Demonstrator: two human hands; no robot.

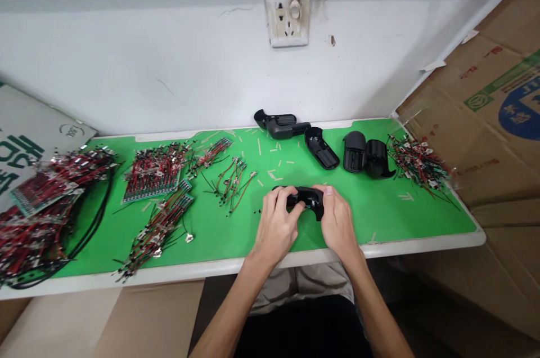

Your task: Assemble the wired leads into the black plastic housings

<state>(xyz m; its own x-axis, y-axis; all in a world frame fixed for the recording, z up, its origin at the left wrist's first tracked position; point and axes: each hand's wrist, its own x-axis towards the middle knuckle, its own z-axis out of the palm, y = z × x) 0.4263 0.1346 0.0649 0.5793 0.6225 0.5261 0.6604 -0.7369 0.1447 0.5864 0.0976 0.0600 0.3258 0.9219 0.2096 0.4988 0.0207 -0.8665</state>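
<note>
Near the front edge of the green mat, a black plastic housing (311,196) is held between my two hands. My left hand (276,226) grips its left end, with the fingers bent over it and the thumb at its inner side. Around the right end of the housing, my right hand (337,220) is closed. A small green piece and a bit of red wire show at the housing's lower side by my left thumb. Small wired boards (232,183) lie to the left of my hands.
More black housings (323,150) lie behind my hands. Piles of red-wired boards (156,172) cover the left, and a wire bundle (422,164) lies at the right. Cardboard (485,138) stands right of the table; a socket (288,17) is on the wall.
</note>
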